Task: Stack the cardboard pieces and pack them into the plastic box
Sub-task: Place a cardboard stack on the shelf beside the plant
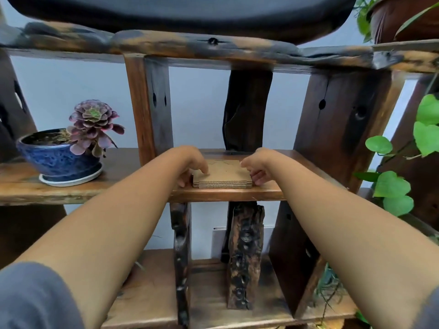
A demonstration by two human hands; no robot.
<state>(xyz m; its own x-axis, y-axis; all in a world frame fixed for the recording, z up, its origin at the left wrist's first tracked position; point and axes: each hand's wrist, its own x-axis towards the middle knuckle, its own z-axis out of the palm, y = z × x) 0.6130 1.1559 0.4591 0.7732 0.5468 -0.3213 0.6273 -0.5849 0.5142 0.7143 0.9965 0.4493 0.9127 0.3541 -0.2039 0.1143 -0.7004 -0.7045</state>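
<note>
A neat stack of several brown cardboard pieces [224, 174] lies flat on the middle wooden shelf [228, 193], near its front edge. My left hand [190, 163] rests at the stack's left side, fingertips on the top piece and thumb at the left edge. On the stack's right side, my right hand [257, 167] has its fingers curled against the edge. Both hands press the stack from the sides. No plastic box is in view.
A blue ceramic pot [55, 155] with a purple succulent stands on the shelf to the left. Dark wooden uprights [152, 108] frame the compartment. Green leafy vines [401, 181] hang at the right. A lower shelf [209, 293] lies beneath.
</note>
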